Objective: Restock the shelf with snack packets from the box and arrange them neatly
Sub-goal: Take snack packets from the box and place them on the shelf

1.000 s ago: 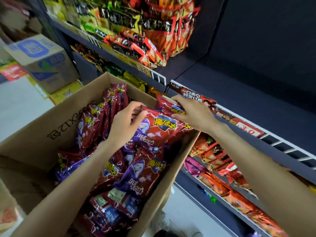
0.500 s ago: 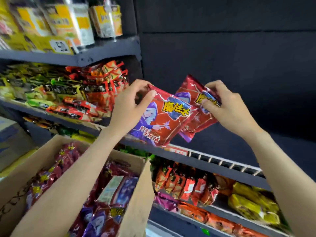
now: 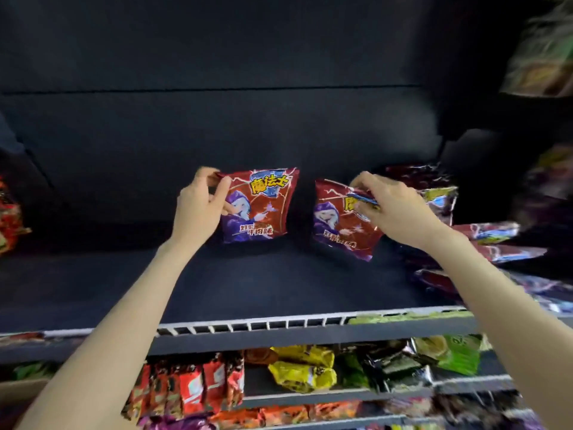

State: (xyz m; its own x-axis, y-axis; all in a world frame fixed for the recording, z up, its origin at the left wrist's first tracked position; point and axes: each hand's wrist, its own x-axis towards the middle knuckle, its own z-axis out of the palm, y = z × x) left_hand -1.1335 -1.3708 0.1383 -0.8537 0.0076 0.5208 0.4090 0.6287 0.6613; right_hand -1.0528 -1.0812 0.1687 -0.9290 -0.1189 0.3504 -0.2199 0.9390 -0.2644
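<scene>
Two red and purple snack packets with a wizard figure are held upright over the dark shelf (image 3: pixel 248 290). My left hand (image 3: pixel 198 209) pinches the top left corner of the left packet (image 3: pixel 260 209). My right hand (image 3: pixel 393 209) grips the top edge of the right packet (image 3: pixel 338 221), which tilts a little. More packets of the same kind (image 3: pixel 483 240) lie stacked at the shelf's right end, just beside my right hand. Only a corner of the cardboard box (image 3: pixel 21 391) shows at the lower left.
A white wire rail (image 3: pixel 279 322) runs along the shelf's front edge. The shelf below holds red (image 3: pixel 192 386), yellow (image 3: pixel 304 370) and green (image 3: pixel 455 352) packets. Red packets (image 3: pixel 9 218) sit at the far left, and blurred goods at the upper right.
Both hands lifted a packet each out of the box, then carried them up and into the dark shelf. The packets have moved apart and now stand side by side.
</scene>
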